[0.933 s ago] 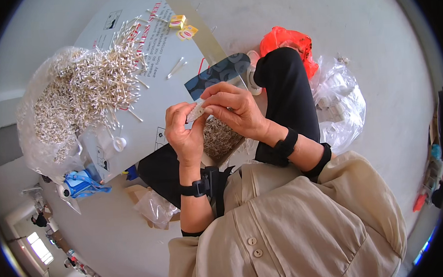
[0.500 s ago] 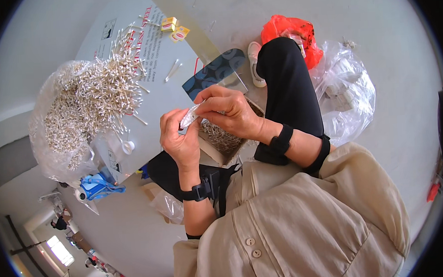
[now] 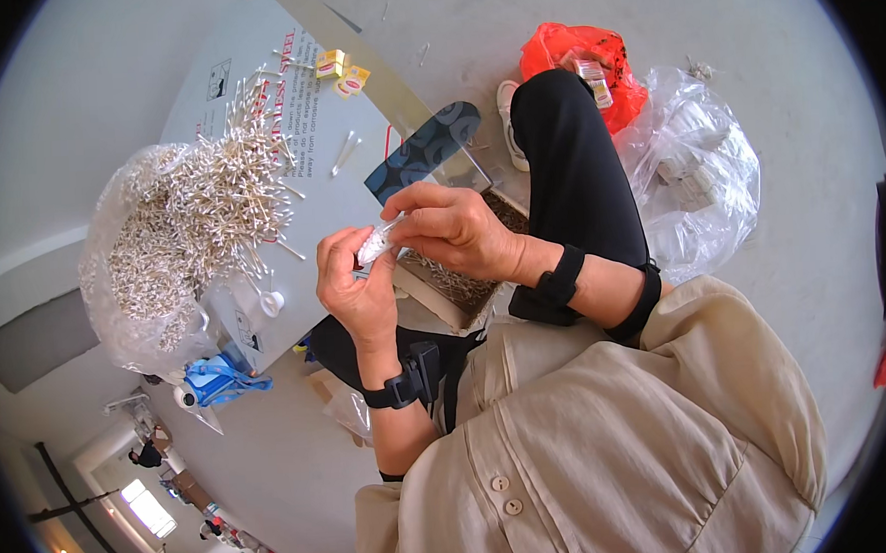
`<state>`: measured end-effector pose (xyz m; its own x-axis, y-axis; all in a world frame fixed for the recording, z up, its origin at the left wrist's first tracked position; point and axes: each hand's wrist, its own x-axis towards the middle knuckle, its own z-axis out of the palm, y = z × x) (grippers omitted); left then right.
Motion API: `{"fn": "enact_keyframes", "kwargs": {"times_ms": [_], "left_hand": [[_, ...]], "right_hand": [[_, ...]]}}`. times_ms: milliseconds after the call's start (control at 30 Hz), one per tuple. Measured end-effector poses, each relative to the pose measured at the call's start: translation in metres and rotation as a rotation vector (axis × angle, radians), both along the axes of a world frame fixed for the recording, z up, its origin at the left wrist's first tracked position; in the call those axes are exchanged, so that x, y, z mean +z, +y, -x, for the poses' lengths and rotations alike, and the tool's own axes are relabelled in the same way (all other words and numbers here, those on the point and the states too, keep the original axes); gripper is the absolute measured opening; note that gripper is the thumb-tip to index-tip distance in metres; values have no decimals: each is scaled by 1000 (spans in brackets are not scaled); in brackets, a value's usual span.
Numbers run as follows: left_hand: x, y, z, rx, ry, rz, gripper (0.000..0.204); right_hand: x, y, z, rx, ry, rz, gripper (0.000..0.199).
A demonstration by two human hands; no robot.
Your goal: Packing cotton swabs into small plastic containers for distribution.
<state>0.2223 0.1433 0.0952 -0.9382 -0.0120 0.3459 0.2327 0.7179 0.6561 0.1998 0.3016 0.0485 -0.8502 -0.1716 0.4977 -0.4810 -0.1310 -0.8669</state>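
Note:
A small bundle of white-tipped cotton swabs [image 3: 373, 246] is held in front of me, its round tips facing up and left. My left hand [image 3: 358, 293] is closed around it, thumb on one side and fingers on the other. My right hand [image 3: 461, 231] pinches the bundle's upper right edge, where something thin and clear, perhaps a wrapper, shows; the fingers partly hide it. Beneath my hands, an open cardboard box [image 3: 446, 303] contains more swabs. To the left, a big heap of loose cotton swabs [image 3: 214, 203] spills from a clear plastic bag [image 3: 115, 324] onto the grey sheet-covered table [image 3: 334, 207].
Two small yellow boxes [image 3: 342, 71] and a few stray swabs [image 3: 346, 153] lie on the table. A dark patterned strip [image 3: 424, 152] is at its edge. On the floor sit a red plastic bag [image 3: 556, 45] and a clear bag [image 3: 693, 178] of packs. A blue item [image 3: 223, 376] is lower left.
The bundle has turned so that more of its white tips show. My hands have shifted only slightly. The whole view has moved a little.

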Motion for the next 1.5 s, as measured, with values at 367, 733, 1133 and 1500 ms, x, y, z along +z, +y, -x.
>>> {"fn": "enact_keyframes", "kwargs": {"times_ms": [367,733,1133,1500], "left_hand": [[19,-7,-3,-135,-36,-77,25],[4,-11,-8,-92,-31,-3,15],[22,-16,-13,-142,-239,-99,13],[9,-17,-19,-216,74,162,15]], "right_hand": [[4,3,1,-64,3,-74,10],[14,8,11,34,62,-218,13],[14,-5,14,77,251,-404,10],[20,-1,16,220,255,-486,13]]}}
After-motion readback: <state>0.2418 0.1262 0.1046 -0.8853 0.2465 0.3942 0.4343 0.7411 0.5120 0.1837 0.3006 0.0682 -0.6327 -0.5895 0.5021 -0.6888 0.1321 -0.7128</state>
